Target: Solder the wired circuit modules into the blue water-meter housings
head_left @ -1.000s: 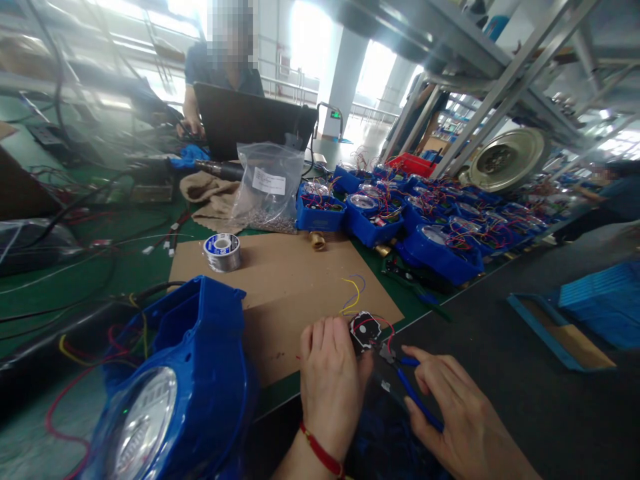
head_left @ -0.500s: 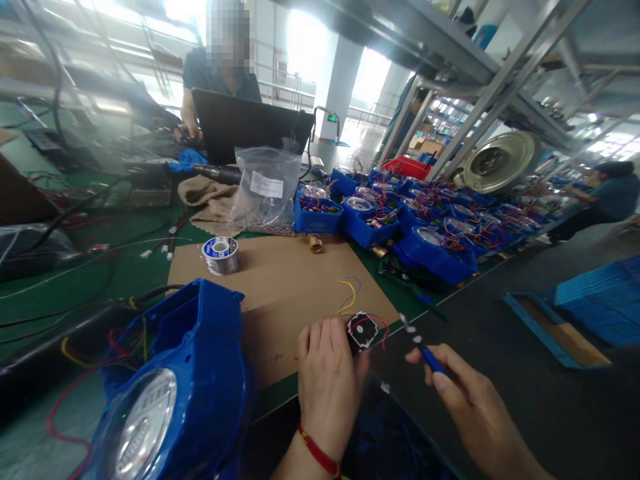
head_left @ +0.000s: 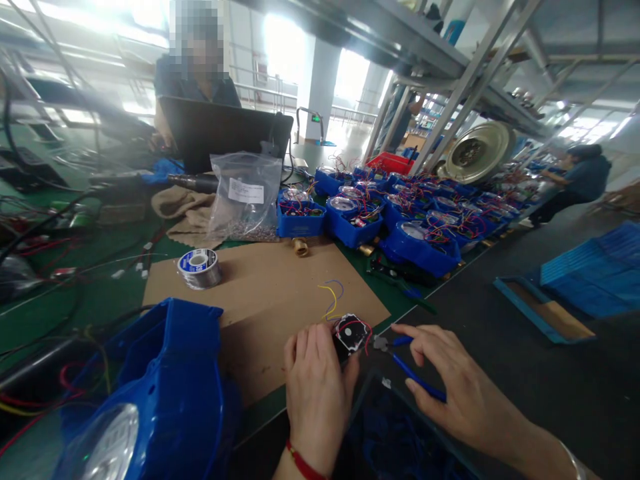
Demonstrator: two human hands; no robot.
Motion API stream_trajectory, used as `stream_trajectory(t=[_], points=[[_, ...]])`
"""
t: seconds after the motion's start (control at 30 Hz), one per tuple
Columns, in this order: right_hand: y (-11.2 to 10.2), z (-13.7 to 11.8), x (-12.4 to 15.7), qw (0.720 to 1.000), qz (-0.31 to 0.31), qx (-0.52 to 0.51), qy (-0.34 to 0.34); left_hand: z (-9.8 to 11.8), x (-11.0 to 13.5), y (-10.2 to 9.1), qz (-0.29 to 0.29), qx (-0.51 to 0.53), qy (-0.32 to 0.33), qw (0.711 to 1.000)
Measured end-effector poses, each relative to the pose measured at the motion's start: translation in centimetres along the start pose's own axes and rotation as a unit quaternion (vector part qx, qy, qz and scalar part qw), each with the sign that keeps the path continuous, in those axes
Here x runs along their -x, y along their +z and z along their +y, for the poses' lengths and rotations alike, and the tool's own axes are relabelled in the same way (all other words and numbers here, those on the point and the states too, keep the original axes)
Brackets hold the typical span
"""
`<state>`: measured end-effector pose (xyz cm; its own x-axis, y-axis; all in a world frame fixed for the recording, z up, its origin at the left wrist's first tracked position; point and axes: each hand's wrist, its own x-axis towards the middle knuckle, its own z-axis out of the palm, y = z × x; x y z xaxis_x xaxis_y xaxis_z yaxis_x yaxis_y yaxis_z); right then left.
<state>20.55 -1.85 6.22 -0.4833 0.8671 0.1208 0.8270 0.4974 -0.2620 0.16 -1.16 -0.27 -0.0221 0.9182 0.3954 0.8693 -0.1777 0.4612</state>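
One black module, held, thumb side of left grip

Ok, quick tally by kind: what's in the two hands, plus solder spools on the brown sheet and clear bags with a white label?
Blue-handled pliers, right hand: 1
Black part with wires, left hand: 1
Solder spool: 1
Labelled clear bag: 1
Total: 4

Lower-left meter housing – glossy blue plastic. Cutters: dull metal, smooth plastic. Cardboard matt. Rag – rough cloth. Solder shiny metal.
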Motion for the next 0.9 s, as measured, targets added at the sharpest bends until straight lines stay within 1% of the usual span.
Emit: stream_trajectory(t=[0.13,0.33,0.47,0.57,0.63,0.7,0.73,0.8,0.83,0.87,0.9], points=[[-0.3,0.7,-0.2,0.999,-0.010,0.007,-0.033,-0.1,0.0,0.1,0.006,-0.003,0.009,1.000],[1.0,1.6,-0.2,0.998,-0.017,-0.007,-0.053,-0.2,0.1,0.1,0.004,0.010,0.006,1.000],[1.8,1.3,-0.1,0.998,-0.016,-0.017,-0.050,-0.1,0.0,0.1,0.009,0.010,0.008,1.000],[2.1,0.9,0.0,0.999,-0.013,-0.028,-0.041,-0.1,0.0,0.1,0.004,0.014,0.006,1.000],[1.9,0.9,0.1,0.998,-0.010,-0.059,-0.016,-0.1,-0.1,0.1,0.002,0.016,0.005,1.000],[1.5,1.1,0.2,0.993,0.004,-0.114,0.034,-0.1,-0.1,0.2,0.005,0.016,0.005,1.000],[1.3,1.4,0.1,0.987,0.028,-0.143,0.064,-0.2,-0.1,0.3,0.006,0.015,0.004,1.000],[0.7,2.0,-0.2,0.972,0.103,-0.174,0.120,-0.2,0.0,0.5,0.013,0.013,0.006,1.000],[0.5,2.3,-0.6,0.966,0.135,-0.169,0.139,-0.2,0.0,0.5,0.015,0.016,0.005,1.000],[0.4,2.6,-1.0,0.964,0.154,-0.154,0.152,-0.2,0.1,0.5,0.016,0.020,0.004,1.000],[0.5,2.8,-1.5,0.965,0.159,-0.134,0.159,-0.3,0.1,0.5,0.014,0.026,0.002,1.000]])
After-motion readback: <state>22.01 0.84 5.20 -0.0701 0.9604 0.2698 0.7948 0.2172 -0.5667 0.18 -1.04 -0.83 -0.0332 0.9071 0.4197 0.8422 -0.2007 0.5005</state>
